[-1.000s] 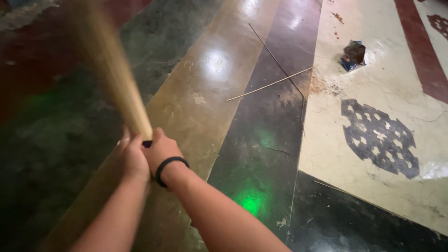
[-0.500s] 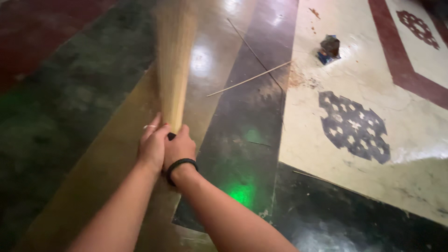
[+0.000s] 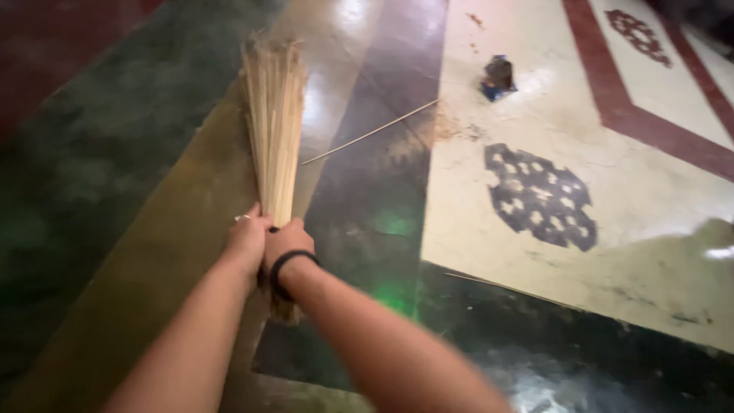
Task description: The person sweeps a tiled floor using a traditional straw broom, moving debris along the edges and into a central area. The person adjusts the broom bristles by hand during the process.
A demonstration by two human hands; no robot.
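Observation:
Both my hands grip a bundle of thin pale sticks, a stick broom (image 3: 274, 122), near its lower end. My left hand (image 3: 247, 239) wears a ring and wraps the bundle from the left. My right hand (image 3: 286, 242), with a black band on the wrist, wraps it from the right. The broom points up and away from me, its loose tips fanned out over the glossy floor. A short stub of the bundle sticks out below my hands.
A single loose stick (image 3: 368, 133) lies on the polished patterned stone floor (image 3: 642, 191). A small dark crumpled wrapper (image 3: 498, 76) and reddish dirt specks (image 3: 451, 130) lie farther off. A dark lattice motif (image 3: 540, 196) marks the pale floor panel.
The broom has swung from the left toward the middle and now stands sharp instead of blurred. The view has shifted, so the wrapper and loose stick sit further left in frame.

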